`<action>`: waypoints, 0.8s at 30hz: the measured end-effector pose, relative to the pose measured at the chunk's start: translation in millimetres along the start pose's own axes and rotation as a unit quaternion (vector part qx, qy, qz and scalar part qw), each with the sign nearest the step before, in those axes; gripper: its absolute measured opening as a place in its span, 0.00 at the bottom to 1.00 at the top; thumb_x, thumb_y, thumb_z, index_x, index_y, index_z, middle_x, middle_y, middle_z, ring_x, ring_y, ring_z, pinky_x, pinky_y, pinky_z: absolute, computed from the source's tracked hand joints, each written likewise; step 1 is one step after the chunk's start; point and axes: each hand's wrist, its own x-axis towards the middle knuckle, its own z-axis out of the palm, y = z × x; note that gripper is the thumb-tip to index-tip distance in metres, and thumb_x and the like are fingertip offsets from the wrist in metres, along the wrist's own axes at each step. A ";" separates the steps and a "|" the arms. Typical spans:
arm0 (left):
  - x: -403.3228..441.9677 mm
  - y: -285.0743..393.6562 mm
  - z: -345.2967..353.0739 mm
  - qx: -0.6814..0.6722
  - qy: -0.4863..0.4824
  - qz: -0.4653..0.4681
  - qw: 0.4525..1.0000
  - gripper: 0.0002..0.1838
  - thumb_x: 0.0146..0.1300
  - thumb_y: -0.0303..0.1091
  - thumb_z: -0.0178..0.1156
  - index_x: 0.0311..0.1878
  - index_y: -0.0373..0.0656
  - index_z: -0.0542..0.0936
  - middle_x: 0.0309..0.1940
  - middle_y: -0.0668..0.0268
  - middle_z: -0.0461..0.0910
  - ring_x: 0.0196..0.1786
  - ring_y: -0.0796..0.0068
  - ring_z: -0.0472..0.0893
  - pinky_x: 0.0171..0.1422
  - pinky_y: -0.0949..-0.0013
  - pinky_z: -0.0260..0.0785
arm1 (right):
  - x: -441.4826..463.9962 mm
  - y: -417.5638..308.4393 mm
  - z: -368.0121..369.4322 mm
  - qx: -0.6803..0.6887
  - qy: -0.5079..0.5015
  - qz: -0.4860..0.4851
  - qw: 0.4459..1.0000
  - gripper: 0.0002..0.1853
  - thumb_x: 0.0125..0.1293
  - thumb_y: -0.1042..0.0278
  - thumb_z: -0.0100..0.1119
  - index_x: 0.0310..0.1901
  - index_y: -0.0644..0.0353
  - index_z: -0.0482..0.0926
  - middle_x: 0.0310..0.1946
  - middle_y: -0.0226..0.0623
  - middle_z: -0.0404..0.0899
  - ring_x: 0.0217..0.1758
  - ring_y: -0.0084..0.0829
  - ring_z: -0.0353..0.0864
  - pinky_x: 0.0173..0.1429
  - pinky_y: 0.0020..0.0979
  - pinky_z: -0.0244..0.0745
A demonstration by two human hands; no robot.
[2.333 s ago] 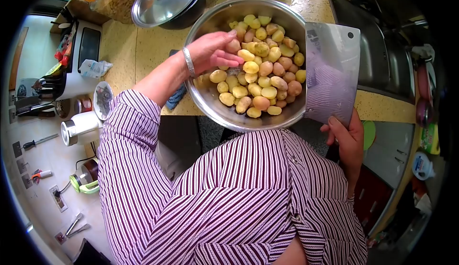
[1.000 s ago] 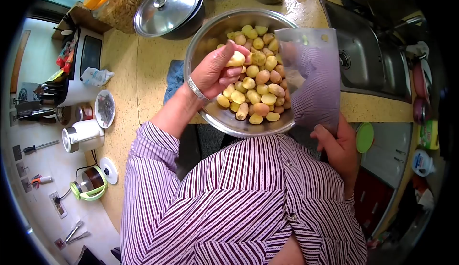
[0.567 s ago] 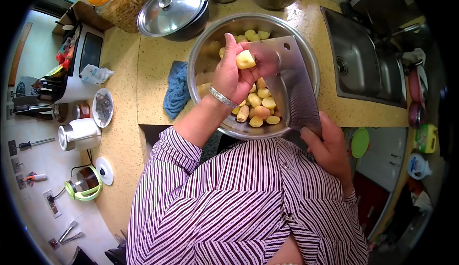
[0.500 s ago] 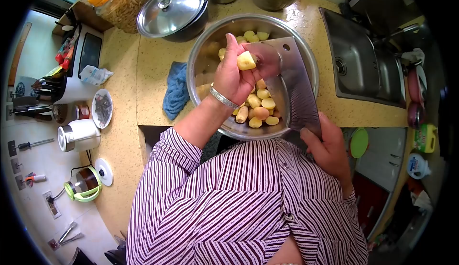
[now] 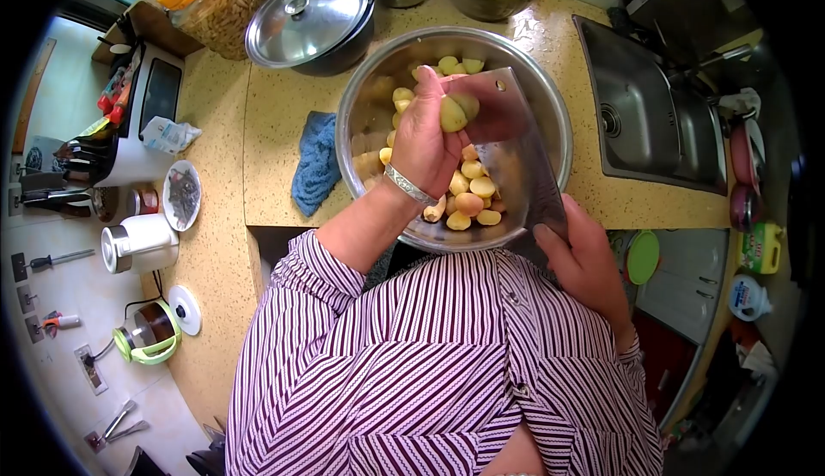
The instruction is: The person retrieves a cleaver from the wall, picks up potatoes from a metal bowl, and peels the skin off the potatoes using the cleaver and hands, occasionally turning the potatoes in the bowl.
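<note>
My left hand, with a silver bracelet at the wrist, grips a small peeled potato above a wide metal basin. In my right hand is a broad cleaver, its blade reaching up and left so that the far end lies against or just beside the potato. Whether the edge has entered the potato I cannot tell. Several yellowish potato pieces lie in the basin below, partly covered by my left hand and the blade.
Left of the basin lies a blue cloth. A lidded pot and a jar with an orange lid stand behind. The sink is at the right, a plate and a white kettle at the left.
My left hand has turned, so the potato now shows a different, greener side. The cleaver has tilted and shifted slightly left, showing its blade more narrowly.
</note>
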 end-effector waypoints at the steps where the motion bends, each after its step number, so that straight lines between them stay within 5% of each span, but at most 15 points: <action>1: -0.3 -0.3 -1.0 -0.007 -0.007 0.002 1.000 0.29 0.80 0.57 0.39 0.58 0.38 0.75 0.51 0.61 0.81 0.54 0.67 0.82 0.62 0.58 0.77 | 1.1 0.4 0.7 0.000 -0.001 0.000 1.000 0.16 0.71 0.74 0.53 0.58 0.69 0.73 0.41 0.55 0.82 0.45 0.45 0.85 0.50 0.36 0.76; 5: -6.8 2.9 -1.6 0.001 0.003 0.001 1.000 0.25 0.80 0.52 0.43 0.59 0.38 0.74 0.52 0.62 0.80 0.55 0.69 0.81 0.63 0.59 0.76 | 6.0 3.3 2.1 0.033 -0.023 0.021 0.999 0.17 0.70 0.73 0.54 0.58 0.69 0.73 0.37 0.50 0.82 0.40 0.39 0.84 0.47 0.35 0.76; 7: -7.7 7.4 -6.9 -0.033 -0.072 -0.023 0.997 0.17 0.79 0.42 0.50 0.59 0.39 0.74 0.53 0.63 0.80 0.56 0.70 0.81 0.65 0.60 0.75 | 9.3 5.3 -0.4 0.045 -0.031 0.029 0.998 0.18 0.70 0.73 0.54 0.59 0.68 0.73 0.36 0.47 0.82 0.37 0.35 0.84 0.45 0.32 0.77; 10: -3.4 15.6 -17.7 -0.015 -0.099 -0.075 0.992 0.13 0.76 0.33 0.55 0.59 0.39 0.74 0.53 0.63 0.80 0.57 0.70 0.80 0.65 0.59 0.75 | 14.3 13.7 -6.3 0.166 -0.063 0.143 0.974 0.20 0.69 0.72 0.55 0.61 0.67 0.72 0.33 0.39 0.82 0.29 0.23 0.78 0.37 0.24 0.74; 14: 12.0 23.5 -38.4 0.001 -0.095 -0.080 0.992 0.12 0.73 0.31 0.58 0.56 0.40 0.74 0.49 0.65 0.80 0.53 0.72 0.82 0.62 0.64 0.77 | 15.4 28.1 -4.7 0.274 -0.042 0.114 0.954 0.21 0.68 0.72 0.56 0.61 0.69 0.72 0.30 0.36 0.81 0.22 0.18 0.72 0.29 0.19 0.68; 16: 16.4 38.1 -42.1 0.175 -0.032 -0.057 0.982 0.19 0.72 0.42 0.62 0.56 0.39 0.74 0.50 0.64 0.79 0.55 0.71 0.80 0.64 0.63 0.74 | 14.0 31.5 -6.4 0.294 0.034 0.085 0.952 0.21 0.68 0.72 0.55 0.61 0.70 0.72 0.30 0.36 0.81 0.21 0.18 0.71 0.28 0.19 0.68; 18: 28.1 50.3 -52.2 0.381 -0.058 0.014 0.923 0.18 0.72 0.43 0.61 0.56 0.40 0.76 0.50 0.62 0.79 0.52 0.67 0.81 0.59 0.61 0.76 | 11.6 33.7 -10.8 0.282 0.049 0.086 0.954 0.21 0.68 0.72 0.55 0.61 0.70 0.72 0.30 0.36 0.81 0.21 0.18 0.71 0.28 0.19 0.67; 19: 32.5 53.6 -60.1 0.382 -0.056 0.013 0.922 0.18 0.72 0.43 0.61 0.56 0.40 0.76 0.50 0.62 0.79 0.52 0.67 0.81 0.59 0.61 0.76 | 9.9 33.8 -12.7 0.267 0.069 0.085 0.957 0.21 0.67 0.73 0.55 0.61 0.69 0.72 0.30 0.36 0.81 0.21 0.17 0.71 0.28 0.19 0.67; 20: 35.6 55.7 -66.8 0.610 -0.059 0.203 0.763 0.16 0.71 0.43 0.61 0.54 0.41 0.78 0.48 0.62 0.79 0.49 0.66 0.82 0.56 0.61 0.76 | 7.9 33.5 -13.4 0.268 0.069 0.085 0.957 0.21 0.67 0.73 0.55 0.61 0.69 0.72 0.30 0.36 0.81 0.21 0.17 0.71 0.28 0.19 0.67; 22: 33.2 61.2 -76.0 0.770 -0.056 0.370 0.517 0.15 0.71 0.42 0.61 0.52 0.43 0.79 0.46 0.61 0.80 0.47 0.65 0.82 0.54 0.60 0.76 | 2.7 31.9 -14.3 0.250 0.073 0.087 0.961 0.21 0.67 0.73 0.54 0.61 0.70 0.72 0.30 0.36 0.81 0.21 0.17 0.71 0.28 0.19 0.67; 24: 15.2 71.8 -65.7 0.793 -0.124 0.135 0.580 0.11 0.67 0.39 0.63 0.47 0.45 0.82 0.42 0.60 0.80 0.45 0.62 0.82 0.52 0.61 0.76 | -4.4 30.4 -12.9 0.258 0.082 0.094 0.958 0.21 0.67 0.74 0.54 0.61 0.70 0.72 0.30 0.35 0.81 0.21 0.17 0.72 0.28 0.19 0.67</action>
